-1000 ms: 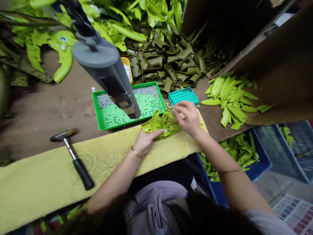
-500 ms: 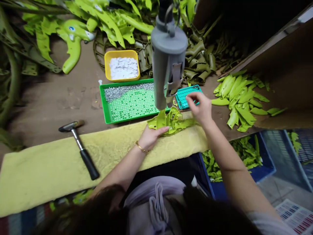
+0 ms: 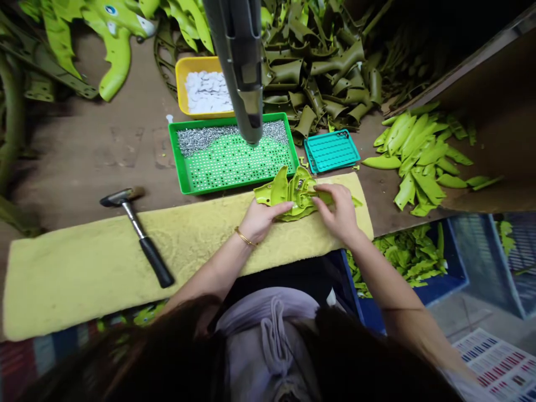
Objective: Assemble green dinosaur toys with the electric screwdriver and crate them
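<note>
Right now, a moulded lime-green plastic shell lies on a yellow towel, with a small metal fitting showing near its middle. The left hand rests open and nearly flat on the shell, steadying it without gripping, while the right hand is half closed, its fingers curled over the shell's far side. A green tray holds silver screws in rows, with a loose heap behind them. A grey electric screwdriver hangs above the tray, out of both hands, and a hammer lies on the towel. Much is heaped around: olive plastic parts and bright green pieces, though whether they are finished or waiting cannot be told.
</note>
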Demonstrator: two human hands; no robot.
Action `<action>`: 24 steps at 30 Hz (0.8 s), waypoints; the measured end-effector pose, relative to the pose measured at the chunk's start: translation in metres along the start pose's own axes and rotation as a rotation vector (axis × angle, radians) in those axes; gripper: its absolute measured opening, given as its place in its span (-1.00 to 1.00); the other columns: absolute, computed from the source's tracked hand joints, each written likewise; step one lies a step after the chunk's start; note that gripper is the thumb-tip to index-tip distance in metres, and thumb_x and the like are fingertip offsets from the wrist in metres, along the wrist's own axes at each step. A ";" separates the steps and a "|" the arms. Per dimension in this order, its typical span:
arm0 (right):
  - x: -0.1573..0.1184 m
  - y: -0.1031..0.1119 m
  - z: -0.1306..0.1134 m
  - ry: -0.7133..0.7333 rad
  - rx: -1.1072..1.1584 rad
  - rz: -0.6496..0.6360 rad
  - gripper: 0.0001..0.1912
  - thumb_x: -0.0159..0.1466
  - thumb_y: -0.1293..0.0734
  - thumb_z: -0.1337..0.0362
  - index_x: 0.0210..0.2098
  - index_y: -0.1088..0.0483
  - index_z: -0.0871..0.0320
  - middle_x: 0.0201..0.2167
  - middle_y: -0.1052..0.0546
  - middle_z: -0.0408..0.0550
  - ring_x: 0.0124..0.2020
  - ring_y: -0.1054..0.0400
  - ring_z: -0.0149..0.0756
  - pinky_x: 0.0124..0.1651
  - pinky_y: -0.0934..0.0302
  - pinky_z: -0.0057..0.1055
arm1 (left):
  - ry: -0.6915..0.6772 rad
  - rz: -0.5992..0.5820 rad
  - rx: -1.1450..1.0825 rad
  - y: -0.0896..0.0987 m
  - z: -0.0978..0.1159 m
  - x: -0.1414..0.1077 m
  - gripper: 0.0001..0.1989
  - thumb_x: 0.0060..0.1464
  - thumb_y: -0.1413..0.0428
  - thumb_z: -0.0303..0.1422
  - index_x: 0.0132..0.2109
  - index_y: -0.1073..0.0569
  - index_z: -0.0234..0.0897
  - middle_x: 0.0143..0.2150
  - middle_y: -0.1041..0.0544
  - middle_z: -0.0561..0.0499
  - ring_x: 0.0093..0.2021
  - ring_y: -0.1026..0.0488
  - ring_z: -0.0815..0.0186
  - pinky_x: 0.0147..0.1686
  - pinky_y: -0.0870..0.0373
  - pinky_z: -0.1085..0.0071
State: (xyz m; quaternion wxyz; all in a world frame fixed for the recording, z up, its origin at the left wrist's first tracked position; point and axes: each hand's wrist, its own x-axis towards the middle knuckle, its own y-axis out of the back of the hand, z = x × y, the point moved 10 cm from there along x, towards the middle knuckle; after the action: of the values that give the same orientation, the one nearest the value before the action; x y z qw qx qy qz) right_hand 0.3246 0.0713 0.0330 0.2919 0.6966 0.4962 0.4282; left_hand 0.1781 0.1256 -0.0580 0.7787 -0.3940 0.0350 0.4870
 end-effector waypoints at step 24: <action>-0.019 -0.007 -0.068 0.293 0.254 -0.053 -0.75 0.26 -0.33 0.34 -0.08 -0.48 0.03 -0.28 -0.62 -0.07 -0.26 -0.49 -0.27 -0.16 -0.39 -0.26 | -0.631 -0.062 1.659 -0.024 0.011 -0.109 -0.65 0.15 -0.11 -0.41 0.09 -0.39 -0.36 0.13 -0.39 -0.32 0.18 -0.34 -0.03 0.15 -0.34 0.00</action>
State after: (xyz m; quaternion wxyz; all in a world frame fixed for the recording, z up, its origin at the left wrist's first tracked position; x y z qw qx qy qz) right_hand 0.2582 0.0547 0.0525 0.1377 0.6445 0.6017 0.4512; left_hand 0.1364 0.0473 0.0112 0.7997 0.4488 0.1498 0.3696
